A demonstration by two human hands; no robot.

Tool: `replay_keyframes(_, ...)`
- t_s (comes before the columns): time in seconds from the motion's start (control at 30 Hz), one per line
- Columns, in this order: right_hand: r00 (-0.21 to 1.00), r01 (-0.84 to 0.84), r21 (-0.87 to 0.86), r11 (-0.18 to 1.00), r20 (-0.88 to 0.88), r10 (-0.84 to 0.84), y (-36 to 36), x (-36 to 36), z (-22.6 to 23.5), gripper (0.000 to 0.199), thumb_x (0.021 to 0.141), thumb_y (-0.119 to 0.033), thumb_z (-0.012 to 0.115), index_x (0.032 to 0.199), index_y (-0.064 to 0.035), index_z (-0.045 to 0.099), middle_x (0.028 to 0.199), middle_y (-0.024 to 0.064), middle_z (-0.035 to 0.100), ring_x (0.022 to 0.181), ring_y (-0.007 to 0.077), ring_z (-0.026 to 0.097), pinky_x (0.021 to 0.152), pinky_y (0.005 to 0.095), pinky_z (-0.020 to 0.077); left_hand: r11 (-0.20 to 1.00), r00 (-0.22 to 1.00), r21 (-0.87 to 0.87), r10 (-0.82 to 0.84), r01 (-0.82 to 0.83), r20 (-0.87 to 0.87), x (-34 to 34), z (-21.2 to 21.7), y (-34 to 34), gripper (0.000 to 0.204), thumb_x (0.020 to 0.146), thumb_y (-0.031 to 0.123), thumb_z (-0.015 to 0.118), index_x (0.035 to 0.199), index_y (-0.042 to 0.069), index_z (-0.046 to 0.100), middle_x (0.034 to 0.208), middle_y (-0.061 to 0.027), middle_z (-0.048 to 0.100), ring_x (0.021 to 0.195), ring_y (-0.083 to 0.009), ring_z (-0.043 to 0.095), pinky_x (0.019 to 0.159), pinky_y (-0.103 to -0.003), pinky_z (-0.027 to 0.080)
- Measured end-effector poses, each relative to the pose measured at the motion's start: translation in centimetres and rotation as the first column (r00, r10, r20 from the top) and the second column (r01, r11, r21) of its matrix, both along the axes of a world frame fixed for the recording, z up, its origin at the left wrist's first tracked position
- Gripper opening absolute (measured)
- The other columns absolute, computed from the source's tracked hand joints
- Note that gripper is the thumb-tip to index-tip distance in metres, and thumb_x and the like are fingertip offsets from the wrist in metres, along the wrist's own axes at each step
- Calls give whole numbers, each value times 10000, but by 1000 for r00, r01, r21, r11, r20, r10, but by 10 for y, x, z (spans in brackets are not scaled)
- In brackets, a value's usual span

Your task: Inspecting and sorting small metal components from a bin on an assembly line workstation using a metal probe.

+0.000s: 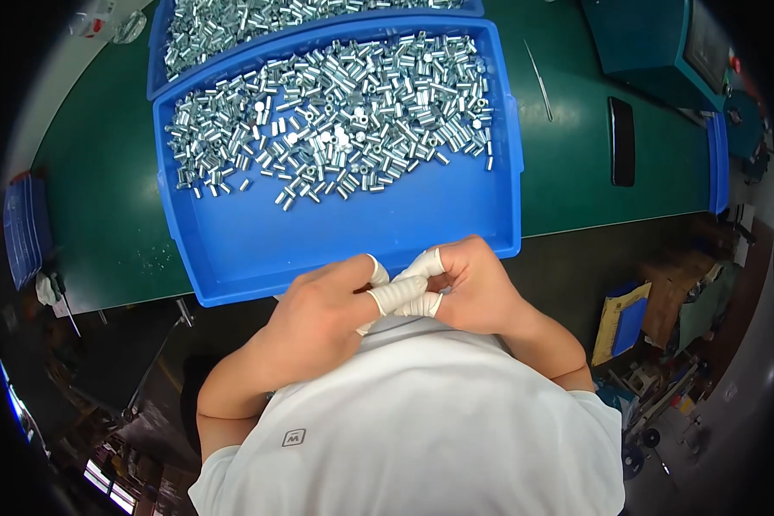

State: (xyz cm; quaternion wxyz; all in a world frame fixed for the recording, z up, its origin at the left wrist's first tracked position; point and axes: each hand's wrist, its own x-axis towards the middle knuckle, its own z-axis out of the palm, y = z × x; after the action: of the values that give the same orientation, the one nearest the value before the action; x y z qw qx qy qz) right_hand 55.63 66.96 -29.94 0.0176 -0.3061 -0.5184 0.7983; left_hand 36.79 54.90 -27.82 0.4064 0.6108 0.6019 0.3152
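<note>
Left hand and right hand meet fingertip to fingertip at the near rim of the blue tray, white finger cots pinched narrow; contents hidden, cannot tell. Small silver metal sleeves heaped across the tray's far half, on green tabletop.

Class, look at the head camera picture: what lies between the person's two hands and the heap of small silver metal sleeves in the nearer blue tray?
Only bare blue tray floor and the tray's near rim, between the hands and the silver metal sleeves, seen in the head view.
</note>
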Motion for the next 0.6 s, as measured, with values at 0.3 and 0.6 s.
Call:
replay_keyframes(0.3, 994, 28, -109, 994, -104, -39, 12, -7, -18, 327, 842, 68, 773, 1155, 61, 680, 1058, 124, 736, 974, 175, 714, 861, 314, 593, 996, 997, 81, 34, -29, -64, -9, -5, 17, 370, 761, -63, 742, 1101, 84, 747, 839, -79, 643, 710, -249, 654, 594, -342, 514)
replay_keyframes(0.6, 938, 289, 29, 957, -210, -277, 21, 14, -12, 246, 939, -19, 691, 1171, 59, 669, 1041, 134, 729, 942, 200, 707, 848, 335, 581, 753, 802, 283, 580, -594, 141, -138, -21, 117, 399, 932, 43, 686, 1323, 16, 616, 1095, -77, 700, 887, -119, 679, 778, -263, 552)
